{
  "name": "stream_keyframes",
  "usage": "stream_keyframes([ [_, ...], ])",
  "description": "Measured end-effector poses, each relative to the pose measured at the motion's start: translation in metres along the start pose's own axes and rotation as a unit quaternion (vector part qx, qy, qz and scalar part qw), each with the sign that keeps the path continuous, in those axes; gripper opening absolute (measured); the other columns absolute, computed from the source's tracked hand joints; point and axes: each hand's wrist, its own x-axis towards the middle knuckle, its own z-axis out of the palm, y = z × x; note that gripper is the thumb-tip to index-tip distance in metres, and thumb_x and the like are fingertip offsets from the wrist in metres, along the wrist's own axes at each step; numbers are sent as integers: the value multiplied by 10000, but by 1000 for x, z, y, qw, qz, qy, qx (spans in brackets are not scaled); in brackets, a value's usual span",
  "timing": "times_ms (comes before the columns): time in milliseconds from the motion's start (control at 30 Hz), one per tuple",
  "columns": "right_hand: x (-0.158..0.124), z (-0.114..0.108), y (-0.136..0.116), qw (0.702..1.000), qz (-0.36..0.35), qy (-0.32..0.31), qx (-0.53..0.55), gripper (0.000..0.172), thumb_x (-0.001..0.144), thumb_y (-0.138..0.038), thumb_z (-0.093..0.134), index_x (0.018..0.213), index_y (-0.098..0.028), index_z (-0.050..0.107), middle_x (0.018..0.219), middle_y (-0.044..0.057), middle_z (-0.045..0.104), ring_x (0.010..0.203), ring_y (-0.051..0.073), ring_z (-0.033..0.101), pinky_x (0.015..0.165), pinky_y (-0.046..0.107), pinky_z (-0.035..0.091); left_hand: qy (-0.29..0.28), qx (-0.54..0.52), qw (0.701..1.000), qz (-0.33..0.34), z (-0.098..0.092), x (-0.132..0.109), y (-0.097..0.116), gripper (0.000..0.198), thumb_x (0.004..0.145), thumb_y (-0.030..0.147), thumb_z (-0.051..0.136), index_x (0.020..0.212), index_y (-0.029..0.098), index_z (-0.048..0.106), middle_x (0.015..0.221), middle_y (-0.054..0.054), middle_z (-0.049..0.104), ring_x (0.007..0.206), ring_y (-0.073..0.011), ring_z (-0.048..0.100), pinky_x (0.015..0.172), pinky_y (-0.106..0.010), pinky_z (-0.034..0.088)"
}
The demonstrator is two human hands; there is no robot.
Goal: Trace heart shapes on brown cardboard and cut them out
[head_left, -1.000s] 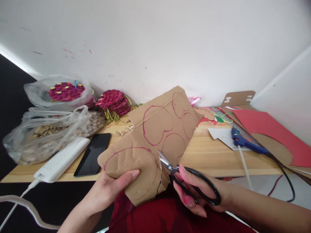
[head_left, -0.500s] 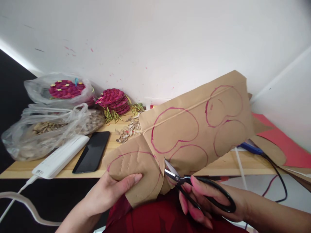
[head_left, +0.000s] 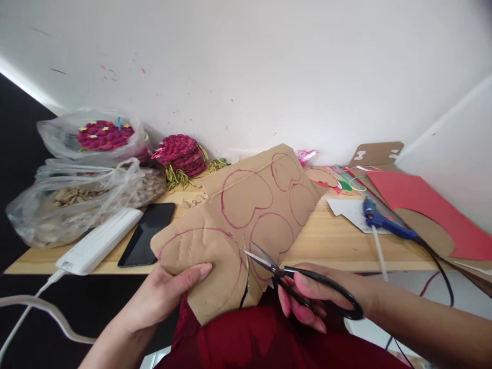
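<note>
A brown cardboard sheet [head_left: 246, 215] with several circles drawn in pink marker is held above my lap and the wooden desk's front edge. My left hand [head_left: 169, 294] grips its lower left part, thumb on top. My right hand [head_left: 307, 297] is closed in the black handles of scissors [head_left: 303, 279]. The silver blades are parted and bite into the sheet's lower edge along a pink line, where a cut slit shows.
On the wooden desk [head_left: 330, 246] lie a black phone [head_left: 146, 234], a white power bank [head_left: 99, 247] with cable, plastic bags [head_left: 80, 200] of seeds, magenta round craft pieces [head_left: 180, 154], a blue glue gun [head_left: 386, 221] and red card [head_left: 426, 205]. A white wall stands behind.
The cardboard's far end swung up and to the right half a second ago, and now lies low over the desk again. The scissor blades have opened wider and the cut runs further in.
</note>
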Motion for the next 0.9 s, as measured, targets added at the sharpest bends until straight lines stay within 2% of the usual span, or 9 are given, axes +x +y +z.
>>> stream_keyframes([
  [133, 1, -5, -14, 999, 4, -1, -41, 761, 878, -864, 471, 955, -120, 605, 705, -9, 530, 518, 71, 468, 511, 211, 343, -4, 4, 1000, -2, -6, -2, 5, 623, 759, 420, 870, 1310, 180, 708, 1199, -153, 781, 1247, -388, 676, 1042, -516, 579],
  [300, 3, -8, -22, 998, 10, -2, -63, 719, 893, -833, 502, 954, -122, 589, 734, -6, 520, 577, 84, 479, 562, 228, 376, -17, -20, 999, -25, -11, -2, 9, 570, 759, 364, 876, 1282, 194, 725, 1226, -140, 775, 1126, -366, 739, 920, -457, 646],
  [500, 18, -13, -26, 994, 0, -19, -106, 716, 919, -828, 455, 930, -124, 580, 740, -6, 521, 563, 79, 502, 548, 229, 366, -21, -6, 999, -33, -16, -2, 13, 547, 742, 361, 882, 1254, 227, 743, 1216, -113, 782, 1072, -339, 760, 868, -408, 661],
  [667, 18, -10, -30, 991, 33, -10, -129, 753, 916, -862, 381, 871, -132, 558, 698, -12, 512, 522, 67, 488, 522, 216, 358, -13, 81, 996, 20, -14, -11, 28, 453, 769, 397, 863, 1181, 226, 784, 1189, -86, 793, 1097, -323, 751, 910, -366, 644],
  [767, 19, -8, -36, 989, 46, -5, -143, 769, 905, -880, 361, 857, -136, 551, 676, -18, 504, 518, 69, 489, 518, 211, 371, -14, 116, 992, 40, -13, -14, 37, 456, 797, 399, 844, 1206, 212, 776, 1176, -65, 797, 1108, -307, 746, 912, -333, 637],
  [900, 28, -8, -42, 990, 34, -9, -139, 760, 899, -882, 376, 867, -144, 559, 692, -17, 514, 518, 67, 485, 496, 202, 360, -1, 99, 995, 16, -14, -14, 39, 508, 799, 380, 846, 1265, 210, 737, 1166, -59, 801, 1064, -300, 761, 902, -333, 640],
])
